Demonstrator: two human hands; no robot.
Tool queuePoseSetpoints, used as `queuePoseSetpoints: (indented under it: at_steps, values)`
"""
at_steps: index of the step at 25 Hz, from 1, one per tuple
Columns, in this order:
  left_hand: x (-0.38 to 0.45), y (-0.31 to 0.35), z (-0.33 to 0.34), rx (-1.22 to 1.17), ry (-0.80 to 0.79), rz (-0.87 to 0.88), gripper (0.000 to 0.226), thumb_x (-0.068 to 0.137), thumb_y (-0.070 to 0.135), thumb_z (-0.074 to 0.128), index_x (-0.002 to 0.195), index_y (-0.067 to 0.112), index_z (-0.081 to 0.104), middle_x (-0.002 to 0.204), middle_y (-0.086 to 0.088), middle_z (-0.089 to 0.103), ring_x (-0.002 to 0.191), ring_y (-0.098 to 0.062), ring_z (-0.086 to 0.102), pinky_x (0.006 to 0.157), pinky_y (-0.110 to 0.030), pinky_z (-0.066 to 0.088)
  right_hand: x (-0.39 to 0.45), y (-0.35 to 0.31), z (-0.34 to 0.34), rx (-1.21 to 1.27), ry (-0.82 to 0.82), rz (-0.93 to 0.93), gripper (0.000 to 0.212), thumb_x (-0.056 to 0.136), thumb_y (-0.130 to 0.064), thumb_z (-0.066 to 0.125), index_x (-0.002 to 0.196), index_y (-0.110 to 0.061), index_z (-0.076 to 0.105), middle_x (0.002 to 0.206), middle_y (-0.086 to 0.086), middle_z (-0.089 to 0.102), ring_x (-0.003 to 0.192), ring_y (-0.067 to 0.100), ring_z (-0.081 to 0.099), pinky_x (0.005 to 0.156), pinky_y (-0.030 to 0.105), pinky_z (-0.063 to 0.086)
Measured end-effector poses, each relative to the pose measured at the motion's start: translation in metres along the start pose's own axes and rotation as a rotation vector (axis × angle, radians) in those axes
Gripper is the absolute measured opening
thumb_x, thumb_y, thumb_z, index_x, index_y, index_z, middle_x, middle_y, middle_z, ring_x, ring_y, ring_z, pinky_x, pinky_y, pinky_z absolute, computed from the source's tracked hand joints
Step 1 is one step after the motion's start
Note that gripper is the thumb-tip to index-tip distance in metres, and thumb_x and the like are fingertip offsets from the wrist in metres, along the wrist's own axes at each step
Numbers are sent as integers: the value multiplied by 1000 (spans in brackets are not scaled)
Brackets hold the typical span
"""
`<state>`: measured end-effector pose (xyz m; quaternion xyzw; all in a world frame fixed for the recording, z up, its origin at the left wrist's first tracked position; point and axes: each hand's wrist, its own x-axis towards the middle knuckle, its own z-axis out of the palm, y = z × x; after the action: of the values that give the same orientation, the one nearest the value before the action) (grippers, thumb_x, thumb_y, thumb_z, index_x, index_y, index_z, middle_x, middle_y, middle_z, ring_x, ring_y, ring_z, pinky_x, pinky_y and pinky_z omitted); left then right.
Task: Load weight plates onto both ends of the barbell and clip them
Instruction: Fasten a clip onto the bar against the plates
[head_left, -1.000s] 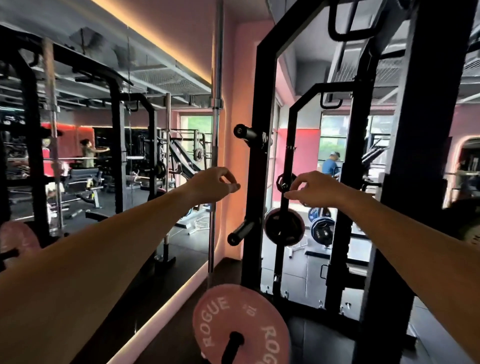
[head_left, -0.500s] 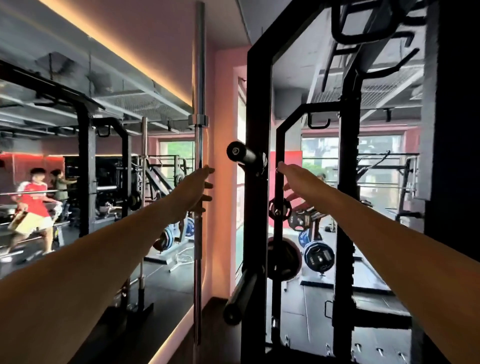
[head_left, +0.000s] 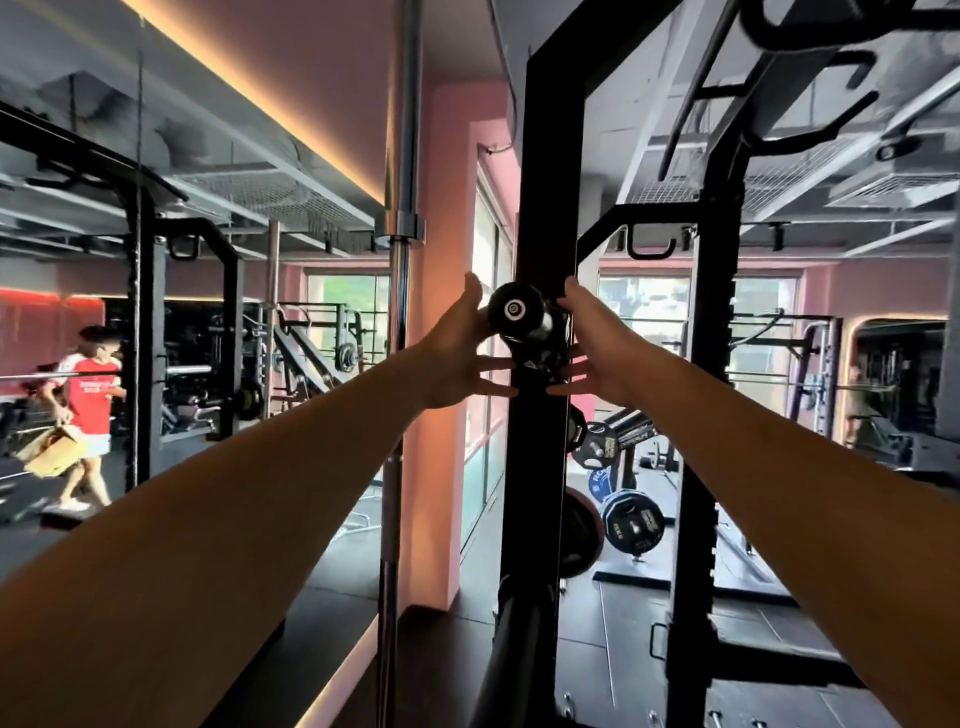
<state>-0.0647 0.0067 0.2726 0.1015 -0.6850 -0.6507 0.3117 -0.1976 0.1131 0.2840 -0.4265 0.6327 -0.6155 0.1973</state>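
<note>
The dark rubber floor (head_left: 613, 670) carries the black rack upright (head_left: 540, 467) at centre. At 7 o'clock of the upright, a chrome barbell (head_left: 397, 364) stands vertically; its base is hidden. At 4 o'clock, a black weight plate (head_left: 632, 522) stands on edge on a low stand on the floor.

Both arms stretched forward at chest height. Left hand (head_left: 462, 353) and right hand (head_left: 592, 353) flank black storage peg (head_left: 514, 310) jutting from rack upright (head_left: 545, 156), fingers spread, straight. Dark clip-like object (head_left: 537, 356) hangs under peg, between fingertips; contact unclear. Chrome barbell (head_left: 400, 291) stands vertical just left of left hand. Black weight plates (head_left: 634, 522) racked low behind upright. Mirror wall (head_left: 208, 312) left shows person in red shirt (head_left: 85, 405).
</note>
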Motion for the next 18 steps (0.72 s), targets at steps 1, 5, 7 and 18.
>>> queuePoseSetpoints:
  at_steps: [1, 5, 7, 18]
  values:
    - [-1, 2, 1, -8, -2, 7, 81, 94, 77, 12, 144, 27, 51, 151, 5, 43, 119, -34, 55, 97, -54, 51, -2, -1, 2, 40, 18, -1, 67, 99, -69, 28, 148, -27, 45, 144, 17, 53, 116, 39, 62, 78, 44, 59]
    - [-29, 17, -2, 22, 11, 57, 86, 94, 76, 10, 152, 21, 43, 144, 6, 45, 118, -42, 58, 99, -55, 51, -30, -11, 18, 121, 87, -57, 46, 104, -59, 31, 127, -27, 54, 118, 14, 64, 91, 31, 68, 82, 40, 57]
    - [-58, 24, -4, 44, 9, 66, 86, 96, 74, 12, 150, 17, 47, 135, 5, 47, 113, -41, 62, 99, -52, 52, -51, -17, 31, 118, 154, -85, 38, 104, -52, 37, 119, -24, 58, 109, 12, 68, 81, 28, 67, 71, 36, 55]
    - [-207, 38, 20, 31, -109, 192, 57, 104, 61, 20, 132, 30, 60, 119, 11, 64, 112, -32, 66, 100, -49, 52, -204, -36, 64, 8, 381, -154, 20, 104, -39, 37, 109, -40, 57, 112, 11, 64, 93, 30, 66, 75, 49, 61]
